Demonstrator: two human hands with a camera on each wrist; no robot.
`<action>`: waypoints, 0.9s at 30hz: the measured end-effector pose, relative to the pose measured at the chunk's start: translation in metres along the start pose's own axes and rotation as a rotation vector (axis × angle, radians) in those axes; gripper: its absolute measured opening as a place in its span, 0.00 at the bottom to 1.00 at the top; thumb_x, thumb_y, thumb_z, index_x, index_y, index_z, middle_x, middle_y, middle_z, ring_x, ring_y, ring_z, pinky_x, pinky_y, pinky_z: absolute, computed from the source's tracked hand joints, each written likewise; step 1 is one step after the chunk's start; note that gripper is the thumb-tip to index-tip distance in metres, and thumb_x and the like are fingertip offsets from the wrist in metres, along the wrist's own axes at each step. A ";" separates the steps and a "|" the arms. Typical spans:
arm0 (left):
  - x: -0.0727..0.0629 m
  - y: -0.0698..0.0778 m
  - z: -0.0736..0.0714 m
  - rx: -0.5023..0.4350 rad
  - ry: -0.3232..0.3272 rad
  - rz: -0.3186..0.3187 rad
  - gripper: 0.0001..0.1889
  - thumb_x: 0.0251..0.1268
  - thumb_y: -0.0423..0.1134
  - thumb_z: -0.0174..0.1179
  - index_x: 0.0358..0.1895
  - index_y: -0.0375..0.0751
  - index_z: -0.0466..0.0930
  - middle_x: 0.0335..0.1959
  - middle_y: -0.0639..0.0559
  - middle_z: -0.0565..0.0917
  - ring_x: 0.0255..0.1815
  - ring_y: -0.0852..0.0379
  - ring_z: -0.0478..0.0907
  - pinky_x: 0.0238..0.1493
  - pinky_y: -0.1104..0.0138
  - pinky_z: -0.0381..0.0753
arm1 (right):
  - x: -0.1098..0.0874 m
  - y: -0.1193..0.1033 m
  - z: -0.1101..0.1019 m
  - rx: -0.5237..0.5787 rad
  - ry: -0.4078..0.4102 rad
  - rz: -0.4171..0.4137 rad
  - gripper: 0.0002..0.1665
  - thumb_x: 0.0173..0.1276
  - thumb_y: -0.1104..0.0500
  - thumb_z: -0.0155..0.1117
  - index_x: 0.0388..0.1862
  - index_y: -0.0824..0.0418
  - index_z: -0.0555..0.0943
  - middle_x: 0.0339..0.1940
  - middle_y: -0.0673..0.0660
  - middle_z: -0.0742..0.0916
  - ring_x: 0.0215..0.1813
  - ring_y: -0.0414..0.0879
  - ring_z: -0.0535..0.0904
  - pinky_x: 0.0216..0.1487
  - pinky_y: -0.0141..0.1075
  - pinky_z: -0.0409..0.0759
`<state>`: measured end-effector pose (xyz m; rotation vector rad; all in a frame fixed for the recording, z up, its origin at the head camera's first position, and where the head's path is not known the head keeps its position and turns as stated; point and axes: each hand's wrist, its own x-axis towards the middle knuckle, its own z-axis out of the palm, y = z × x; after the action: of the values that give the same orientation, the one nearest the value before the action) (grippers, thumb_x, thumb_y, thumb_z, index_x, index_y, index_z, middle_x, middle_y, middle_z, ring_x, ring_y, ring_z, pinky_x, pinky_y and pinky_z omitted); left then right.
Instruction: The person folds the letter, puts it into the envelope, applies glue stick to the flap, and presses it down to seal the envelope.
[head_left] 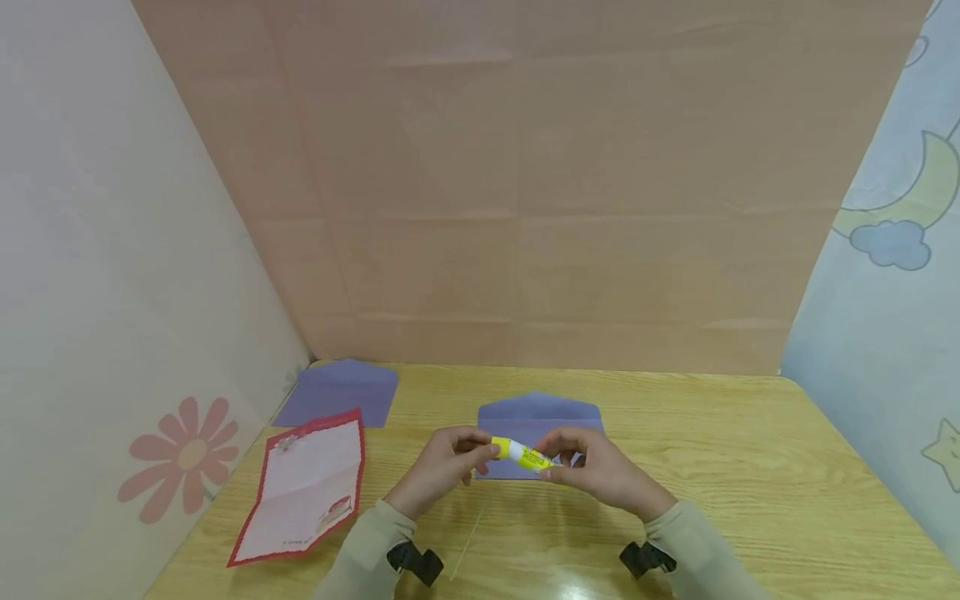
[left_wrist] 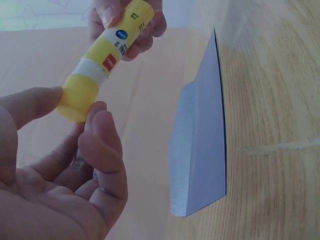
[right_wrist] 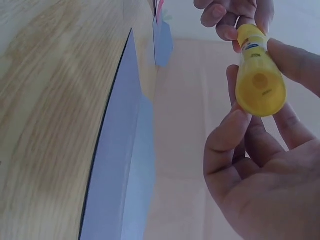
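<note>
A yellow and white glue stick (head_left: 531,457) is held above the table between both hands. My left hand (head_left: 447,467) pinches its yellow cap end between thumb and fingers, while my right hand (head_left: 598,468) grips the body near the base. In the left wrist view the glue stick (left_wrist: 102,57) slants up from the left fingers, with a white band showing beside the cap. The right wrist view looks onto its round yellow base (right_wrist: 261,93). Below and behind the hands a purple envelope (head_left: 536,410) lies on the table, its flap opened away from me.
Another purple envelope (head_left: 341,398) lies at the back left. In front of it is a creased pink card with a red border (head_left: 311,492). A thin pale strip (head_left: 467,546) lies near the front of the wooden table (head_left: 735,475). A papered wall (head_left: 525,183) rises behind.
</note>
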<state>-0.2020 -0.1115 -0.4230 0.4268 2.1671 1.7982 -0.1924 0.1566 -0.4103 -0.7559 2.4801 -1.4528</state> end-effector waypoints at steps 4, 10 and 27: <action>-0.001 0.000 0.000 0.003 -0.016 0.014 0.17 0.69 0.48 0.64 0.52 0.38 0.83 0.42 0.49 0.86 0.41 0.39 0.82 0.30 0.64 0.76 | 0.000 -0.003 -0.002 -0.015 -0.009 -0.003 0.12 0.67 0.57 0.71 0.48 0.53 0.84 0.43 0.52 0.86 0.34 0.44 0.75 0.33 0.35 0.76; -0.002 0.000 -0.001 0.009 -0.038 0.038 0.16 0.68 0.47 0.65 0.51 0.41 0.85 0.41 0.49 0.86 0.37 0.45 0.82 0.29 0.65 0.75 | -0.002 -0.007 -0.007 -0.019 -0.039 -0.022 0.10 0.66 0.57 0.71 0.46 0.51 0.86 0.42 0.52 0.86 0.34 0.44 0.73 0.31 0.34 0.74; -0.003 0.005 0.003 -0.051 -0.032 0.040 0.16 0.68 0.42 0.66 0.53 0.38 0.85 0.43 0.48 0.86 0.36 0.47 0.81 0.31 0.65 0.77 | -0.001 -0.008 -0.007 -0.014 -0.042 -0.045 0.11 0.67 0.56 0.71 0.47 0.52 0.85 0.41 0.53 0.85 0.33 0.43 0.72 0.29 0.33 0.74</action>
<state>-0.1974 -0.1093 -0.4184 0.4874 2.1000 1.8509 -0.1919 0.1597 -0.3999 -0.8413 2.4600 -1.4202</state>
